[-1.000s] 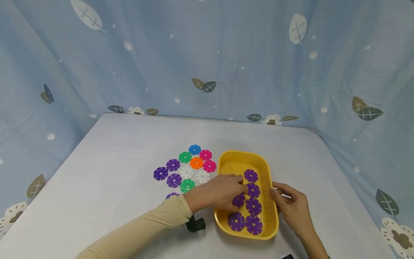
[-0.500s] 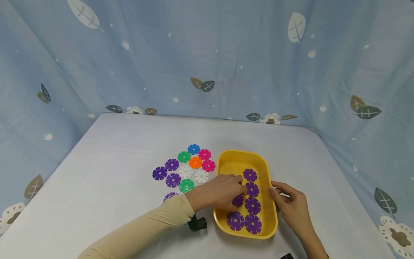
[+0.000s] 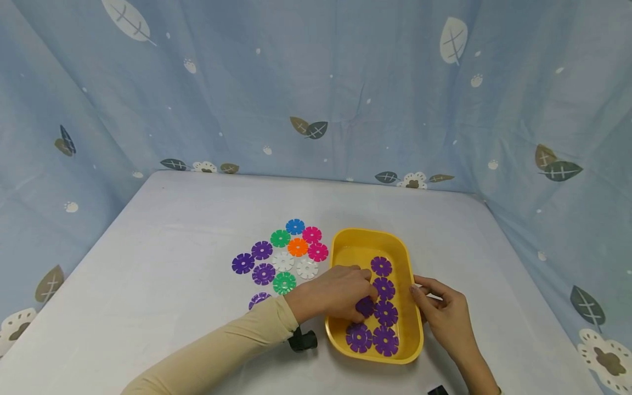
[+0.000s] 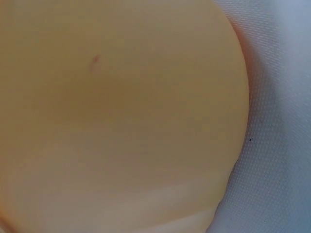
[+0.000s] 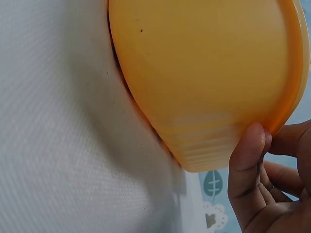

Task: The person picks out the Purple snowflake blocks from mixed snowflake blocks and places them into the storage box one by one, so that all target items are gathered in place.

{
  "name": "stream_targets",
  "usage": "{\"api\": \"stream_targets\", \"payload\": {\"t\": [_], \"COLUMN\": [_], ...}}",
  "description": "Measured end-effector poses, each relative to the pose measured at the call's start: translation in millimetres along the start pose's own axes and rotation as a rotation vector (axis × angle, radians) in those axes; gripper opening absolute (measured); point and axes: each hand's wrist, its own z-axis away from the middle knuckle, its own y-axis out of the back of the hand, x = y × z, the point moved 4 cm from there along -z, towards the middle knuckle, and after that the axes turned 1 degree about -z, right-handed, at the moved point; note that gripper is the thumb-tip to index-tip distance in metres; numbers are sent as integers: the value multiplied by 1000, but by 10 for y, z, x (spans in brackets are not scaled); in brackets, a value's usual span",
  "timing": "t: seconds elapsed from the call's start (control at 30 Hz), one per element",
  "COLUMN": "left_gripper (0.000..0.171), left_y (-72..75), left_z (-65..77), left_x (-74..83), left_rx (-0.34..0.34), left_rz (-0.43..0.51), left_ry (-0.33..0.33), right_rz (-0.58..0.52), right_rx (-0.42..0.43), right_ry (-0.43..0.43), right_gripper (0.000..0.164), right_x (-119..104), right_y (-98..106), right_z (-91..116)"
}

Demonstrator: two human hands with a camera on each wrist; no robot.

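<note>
A yellow plastic basket (image 3: 345,252) stands on the white table, holding several purple snowflake discs (image 3: 386,313). My left hand (image 3: 340,291) reaches over its left rim and pinches one purple snowflake disc (image 3: 365,307) between thumb and fingers. Part of that disc is hidden by the fingers. At the basket's right side, my right hand (image 3: 449,318) grips the rim between thumb and forefinger. The right wrist view shows the thumb (image 5: 249,150) against the outer wall, just below the rim. A smooth tan surface (image 4: 121,111) fills most of the left wrist view, where no fingers show.
Left of the basket lie loose discs: a blue one (image 3: 295,226), an orange one (image 3: 298,247), and several green, pink, white and purple ones. A black wrist camera (image 3: 302,340) sits beneath the left wrist. A blue patterned curtain (image 3: 316,88) hangs round the table.
The purple disc between the left fingers has tilted and shifted slightly. Both hands keep nearly the same place, and the whole view has drifted a little.
</note>
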Motion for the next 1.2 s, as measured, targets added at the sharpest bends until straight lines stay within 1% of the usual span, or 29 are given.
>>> {"api": "stream_targets", "payload": {"t": [0.2,0.4,0.77,1.03,1.2], "left_gripper": [36,39,26,22,22], "left_y": [1,0,-1,-15,-18], "left_z": [11,14,32,26,26], "left_x": [-2,-7,-5,-8,1], "left_rx": [-5,-15,16,44,49], "left_rz": [19,34,78,45,30], "left_ry": [4,24,16,-11,-18], "right_rz": [6,8,10,13,23], "right_rx": [2,6,3,5,10], "right_ry": [-2,-3,-4,-19,-29], "right_gripper": [30,29,29,29,29], "right_x": [-1,-4,-15,-12,-6], "right_y": [0,-3,-8,-5,-1], "right_z": [0,0,-2,5,12]}}
